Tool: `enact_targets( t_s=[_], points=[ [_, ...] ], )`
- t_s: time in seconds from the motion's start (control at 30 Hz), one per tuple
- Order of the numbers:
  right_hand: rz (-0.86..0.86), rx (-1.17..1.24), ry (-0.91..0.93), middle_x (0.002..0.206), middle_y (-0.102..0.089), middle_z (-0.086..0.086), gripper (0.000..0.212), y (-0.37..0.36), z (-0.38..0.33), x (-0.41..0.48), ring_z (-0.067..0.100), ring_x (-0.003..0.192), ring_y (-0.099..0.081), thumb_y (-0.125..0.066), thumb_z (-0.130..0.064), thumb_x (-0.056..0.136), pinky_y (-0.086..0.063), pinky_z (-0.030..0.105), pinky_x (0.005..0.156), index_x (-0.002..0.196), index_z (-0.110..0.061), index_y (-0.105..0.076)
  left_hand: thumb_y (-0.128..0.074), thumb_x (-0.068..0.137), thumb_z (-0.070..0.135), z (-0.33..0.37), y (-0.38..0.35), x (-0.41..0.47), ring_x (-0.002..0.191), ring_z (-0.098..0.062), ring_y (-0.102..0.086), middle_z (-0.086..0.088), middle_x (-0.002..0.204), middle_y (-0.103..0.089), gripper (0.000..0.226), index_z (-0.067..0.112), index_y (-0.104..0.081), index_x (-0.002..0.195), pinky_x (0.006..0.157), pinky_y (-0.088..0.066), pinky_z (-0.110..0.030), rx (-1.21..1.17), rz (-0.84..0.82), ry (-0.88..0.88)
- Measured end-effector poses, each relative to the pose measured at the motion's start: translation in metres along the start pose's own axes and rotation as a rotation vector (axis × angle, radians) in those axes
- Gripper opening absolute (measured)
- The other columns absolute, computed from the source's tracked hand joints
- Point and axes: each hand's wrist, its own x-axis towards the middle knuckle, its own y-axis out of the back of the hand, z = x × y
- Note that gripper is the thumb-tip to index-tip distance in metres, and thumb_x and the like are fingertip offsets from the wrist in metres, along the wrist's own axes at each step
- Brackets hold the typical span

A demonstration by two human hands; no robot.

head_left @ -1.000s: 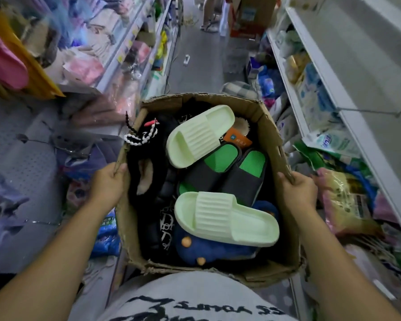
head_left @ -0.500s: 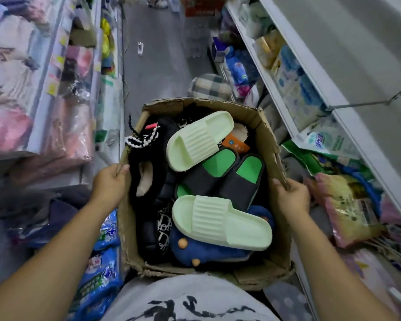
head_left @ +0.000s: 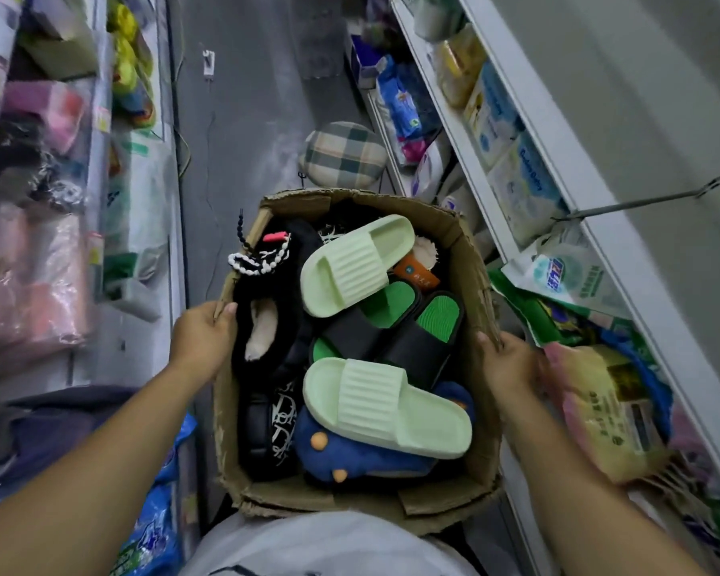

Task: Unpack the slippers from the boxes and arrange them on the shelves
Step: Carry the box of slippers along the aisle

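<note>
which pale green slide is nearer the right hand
The pale green ribbed slide over the blue plush slipper; the other sits at the cardboard box's far end.

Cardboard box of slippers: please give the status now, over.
Left hand grips left rim of brown cardboard box, right hand the right rim. Pale green ribbed slides on top, none unpacked. Round plaid cushion on floor ahead.

An open, frayed cardboard box (head_left: 472, 259) brims with loose slippers. Two pale green ribbed slides lie uppermost, soles down: one (head_left: 350, 264) angled at the far side, the other (head_left: 387, 405) across the near side. Between them rests a pair of black slides with green footbeds (head_left: 416, 351). A black fluffy slipper (head_left: 267, 326) lines the left wall. A blue plush slipper (head_left: 350, 455) with orange knobs lies beneath the near slide.
</note>
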Motion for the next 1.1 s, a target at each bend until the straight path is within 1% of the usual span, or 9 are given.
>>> enact_targets(
  t_s=[0.07,0.17,0.3,0.43,0.53,0.63,0.83,1.0,1.1],
  points=[
    [-0.046,-0.024,0.000,0.074,-0.066,0.014,0.017,0.003,0.001,0.037,0.024,0.072,-0.058,-0.067,-0.021,0.097,-0.036,0.033,0.061,0.086,-0.008,-0.071,-0.056,0.104,0.023,0.018,-0.023,0.012,0.059,-0.028,-0.038,-0.007,0.055,-0.038,0.047,0.010,-0.037,0.062,0.054,-0.027,-0.038,0.007,0.002,0.029],
    [-0.066,-0.039,-0.008,0.077,-0.069,0.018,0.022,0.001,0.013,0.097,0.033,0.074,-0.064,-0.069,-0.024,0.094,-0.051,0.041,0.069,0.087,-0.004,-0.072,-0.054,0.104,0.018,0.043,-0.063,0.026,0.057,-0.026,-0.030,-0.004,0.054,-0.033,0.050,0.013,-0.032,0.060,0.052,-0.027,-0.032,-0.021,-0.012,0.061],
    [-0.072,-0.049,-0.019,0.085,-0.072,0.019,0.019,-0.007,0.025,0.159,0.021,0.078,-0.059,-0.069,-0.018,0.095,-0.050,0.038,0.073,0.096,0.000,-0.074,-0.055,0.104,0.019,0.049,-0.123,0.048,0.065,-0.020,-0.038,-0.005,0.060,-0.040,0.043,0.005,-0.045,0.064,0.060,-0.028,-0.035,-0.126,-0.027,0.186],
    [-0.064,-0.062,-0.030,0.087,-0.072,0.018,0.018,-0.024,0.046,0.203,0.020,0.080,-0.058,-0.068,-0.017,0.095,-0.049,0.038,0.074,0.093,0.001,-0.073,-0.054,0.105,0.018,0.045,-0.179,0.070,0.065,-0.020,-0.037,-0.004,0.059,-0.037,0.047,0.014,-0.036,0.061,0.063,-0.029,-0.035,-0.152,-0.029,0.241],
    [-0.070,-0.084,-0.055,0.091,-0.073,0.019,0.017,-0.042,0.065,0.224,0.023,0.082,-0.061,-0.069,-0.015,0.094,-0.050,0.037,0.076,0.098,0.001,-0.074,-0.054,0.105,0.020,0.037,-0.214,0.088,0.065,-0.032,-0.050,-0.021,0.062,-0.050,0.044,0.002,-0.047,0.065,0.063,-0.037,-0.042,-0.118,-0.048,0.301],
    [-0.089,-0.070,-0.115,0.093,-0.074,0.018,0.014,-0.062,0.085,0.238,0.026,0.085,-0.064,-0.068,-0.014,0.095,-0.051,0.037,0.080,0.099,-0.001,-0.073,-0.053,0.105,0.023,0.035,-0.236,0.095,0.078,-0.045,-0.061,-0.035,0.080,-0.061,0.041,-0.007,-0.056,0.077,0.067,-0.043,-0.046,-0.046,-0.066,0.317],
    [-0.028,-0.049,-0.122,0.084,-0.069,0.005,0.014,-0.073,0.108,0.245,0.017,0.081,-0.060,-0.068,-0.016,0.094,-0.043,0.029,0.073,0.099,-0.005,-0.075,-0.050,0.105,0.013,0.036,-0.248,0.078,0.067,-0.020,-0.037,-0.013,0.067,-0.042,0.037,0.005,-0.044,0.069,0.058,-0.018,-0.036,-0.130,-0.031,0.261],
    [-0.009,-0.054,-0.020,0.080,-0.066,0.003,0.015,-0.069,0.092,0.246,0.016,0.078,-0.056,-0.066,-0.018,0.096,-0.037,0.026,0.067,0.093,-0.005,-0.074,-0.052,0.104,0.009,0.041,-0.248,0.071,0.059,-0.014,-0.027,-0.006,0.061,-0.034,0.041,0.010,-0.037,0.066,0.056,-0.017,-0.035,-0.194,0.023,0.238],
    [0.009,-0.056,0.001,0.078,-0.064,0.004,0.015,-0.072,0.084,0.251,0.016,0.078,-0.054,-0.065,-0.016,0.097,-0.034,0.025,0.064,0.091,-0.004,-0.073,-0.050,0.105,0.009,0.051,-0.249,0.072,0.056,-0.009,-0.028,-0.004,0.060,-0.035,0.038,0.005,-0.041,0.068,0.056,-0.018,-0.034,-0.232,0.033,0.241]
  ],
)
